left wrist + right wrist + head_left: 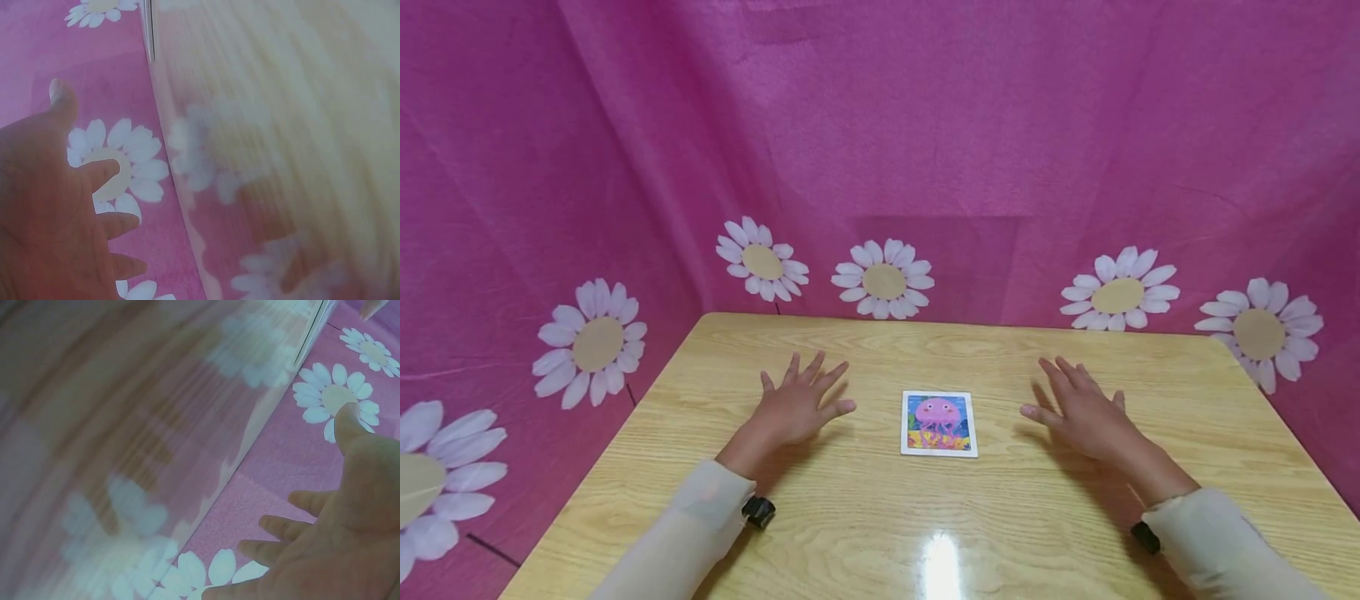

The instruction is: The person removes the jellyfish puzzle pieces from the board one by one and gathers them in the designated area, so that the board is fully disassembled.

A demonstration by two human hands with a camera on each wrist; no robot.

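A small square picture tile (939, 423) with a white border lies flat on the wooden table (865, 517). It shows a pink jellyfish over blue water and yellow ground. To its left is my left hand (797, 406), palm down with fingers spread and a gap between it and the tile. My right hand (1086, 417) is on the other side, its fingers also spread and apart from the tile. Both cast shadows on the wood. Each wrist view shows its own palm, the left hand (50, 206) and the right hand (350, 531), holding nothing.
A pink cloth (925, 150) printed with white daisies hangs behind the table and along its sides. Beige sleeves cover both forearms, with a dark band at each wrist. A bright light reflection shows on the near tabletop.
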